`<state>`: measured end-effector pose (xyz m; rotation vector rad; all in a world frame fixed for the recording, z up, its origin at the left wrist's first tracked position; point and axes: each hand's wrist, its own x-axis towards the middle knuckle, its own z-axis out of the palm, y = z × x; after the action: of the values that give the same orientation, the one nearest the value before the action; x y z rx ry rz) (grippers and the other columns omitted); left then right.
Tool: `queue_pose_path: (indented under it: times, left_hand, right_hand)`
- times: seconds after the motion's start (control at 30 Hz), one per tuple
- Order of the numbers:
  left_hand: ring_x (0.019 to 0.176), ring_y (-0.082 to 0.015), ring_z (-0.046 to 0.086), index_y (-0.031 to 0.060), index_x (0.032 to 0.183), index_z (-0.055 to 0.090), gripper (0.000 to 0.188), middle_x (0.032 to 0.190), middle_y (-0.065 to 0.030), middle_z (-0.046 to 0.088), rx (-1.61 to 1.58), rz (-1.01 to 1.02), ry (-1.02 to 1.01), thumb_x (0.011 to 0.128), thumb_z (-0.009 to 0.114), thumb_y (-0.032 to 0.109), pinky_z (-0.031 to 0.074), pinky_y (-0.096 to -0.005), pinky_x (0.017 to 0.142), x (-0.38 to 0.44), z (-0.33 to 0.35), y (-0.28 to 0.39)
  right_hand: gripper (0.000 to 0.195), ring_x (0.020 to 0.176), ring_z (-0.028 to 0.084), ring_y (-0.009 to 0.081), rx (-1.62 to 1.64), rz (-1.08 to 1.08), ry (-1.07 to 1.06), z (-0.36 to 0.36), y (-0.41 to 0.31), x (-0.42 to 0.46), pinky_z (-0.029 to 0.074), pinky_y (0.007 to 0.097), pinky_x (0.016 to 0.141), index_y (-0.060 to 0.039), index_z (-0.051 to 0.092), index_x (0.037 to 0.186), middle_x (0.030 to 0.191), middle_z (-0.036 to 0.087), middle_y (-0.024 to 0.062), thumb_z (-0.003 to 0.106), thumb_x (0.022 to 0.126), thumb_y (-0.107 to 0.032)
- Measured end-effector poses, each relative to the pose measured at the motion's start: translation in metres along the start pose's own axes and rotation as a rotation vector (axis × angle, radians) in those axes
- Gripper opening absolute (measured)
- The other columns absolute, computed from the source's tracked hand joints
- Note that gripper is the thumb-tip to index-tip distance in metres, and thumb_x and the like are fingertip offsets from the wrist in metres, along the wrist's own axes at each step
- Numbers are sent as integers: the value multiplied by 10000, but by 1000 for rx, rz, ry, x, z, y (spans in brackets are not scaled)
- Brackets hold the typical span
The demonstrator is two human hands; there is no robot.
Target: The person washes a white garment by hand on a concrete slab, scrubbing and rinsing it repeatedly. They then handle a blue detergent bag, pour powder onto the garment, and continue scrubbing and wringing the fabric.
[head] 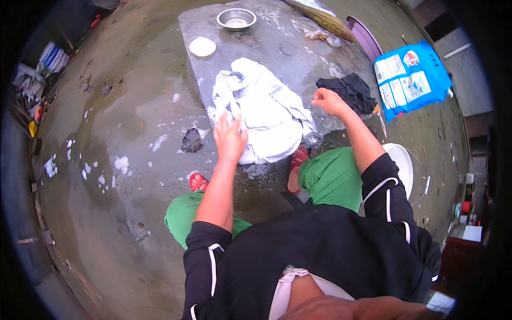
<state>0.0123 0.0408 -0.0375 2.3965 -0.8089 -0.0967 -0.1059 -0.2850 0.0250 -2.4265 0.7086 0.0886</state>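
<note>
A wet white garment (pixel 272 116) lies crumpled over the near part of a low concrete slab (pixel 276 40), its lower edge hanging over the front. My left hand (pixel 231 134) is at the garment's left edge, fingers against a fold; whether they grip it is unclear. To the right of the cloth, my right hand (pixel 330 101) has its fingers curled, with nothing visible in them. Just behind that hand is a bunched black cloth (pixel 352 94). A clear, glassy-looking thing (pixel 313 139) sits at the garment's lower right corner.
A steel basin (pixel 236 19) and a round white object (pixel 202 47) stand on the slab's far left. Beyond are a long ridged greenish-brown object (pixel 320 18) and a purple basin (pixel 364 40). A blue printed bag (pixel 436 94) and white bucket (pixel 400 164) are right. Suds spot the wet floor (pixel 132 200).
</note>
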Motion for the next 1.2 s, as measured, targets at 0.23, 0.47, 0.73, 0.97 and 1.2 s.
queue_pose_path:
  times: [0.23, 0.47, 0.73, 0.97, 1.2]
  left_hand:
    - [1251, -344, 314, 121, 1191, 526, 480, 1337, -190, 358, -62, 73, 97, 723, 621, 177, 246, -440, 1031, 19, -20, 5]
    - [1060, -276, 537, 63, 1087, 596, 303, 1078, -163, 584, -568, 235, -74, 789, 603, 120, 415, -348, 905, 9, -35, 63]
    - [788, -128, 571, 2, 1043, 581, 287, 911, -81, 605, -1163, -115, -298, 796, 630, 140, 474, -261, 678, 3, -47, 97]
    - [795, -107, 548, 18, 861, 541, 129, 1003, -76, 548, -1021, -127, -11, 771, 616, 73, 453, -233, 660, 23, -58, 72]
    - [644, -76, 531, 20, 859, 524, 137, 818, -15, 555, -937, -19, 57, 763, 621, 26, 441, -211, 581, 30, -65, 80]
  right_hand:
    - [427, 903, 576, 304, -557, -5, -365, 6, -38, -74, 455, 365, 763, -62, 572, 924, 936, 613, 124, 749, 619, -304]
    - [232, 761, 575, 208, -68, -69, -140, 13, -27, -64, 453, 336, 650, -37, 553, 823, 769, 590, 98, 658, 694, -199]
    - [98, 771, 536, 97, 936, -97, -233, 9, -133, -69, 469, 267, 667, -75, 546, 925, 858, 538, -14, 515, 835, -96]
    - [148, 747, 489, 43, 842, -248, -137, 36, -159, -51, 406, 204, 674, -32, 589, 940, 799, 550, -41, 503, 869, -129]
    - [139, 738, 493, 60, 879, -351, -112, 47, -160, -35, 418, 241, 649, -12, 568, 883, 800, 557, -11, 547, 849, -146]
